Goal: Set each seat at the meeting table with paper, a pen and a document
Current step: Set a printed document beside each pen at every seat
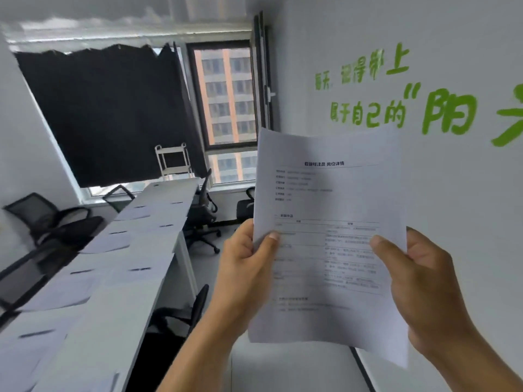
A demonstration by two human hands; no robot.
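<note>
Both hands are raised before the camera, holding a printed document (328,239) upright between them. Left hand (243,267) grips the sheet's left edge, thumb pressed on the printed face and fingers curled behind. Right hand (418,281) grips the right edge the same way, thumb on the front, fingers out of sight behind the paper. At the right edge a second sheet edge shows behind the first, so more than one page appears to be held; the count cannot be told. Heading on the front page reads "数据标注员 岗位详情"; below it run short labelled lines and a ruled table, the smaller print too blurred to read. To the left and lower, a long white meeting table (119,306) runs away from the camera. White paper sheets (56,295) lie along both of its sides at intervals, each with a dark pen (139,269) lying on or just beside it; motion blur hides finer detail. Black mesh office chairs (45,216) stand along the table's left side, and others stand on its right side and near the far end. Beyond the table's far end a white trolley rack (173,161) stands by the window. A black curtain (107,114) covers most of the window (226,94), whose uncovered part shows a high-rise building outside. On the white wall (424,193) at right, green lettering (396,94) reads in part "记得带上" and "属于自己的", followed by an opening quotation mark and a large "阳"; the rest is cut off by the frame edge.
</note>
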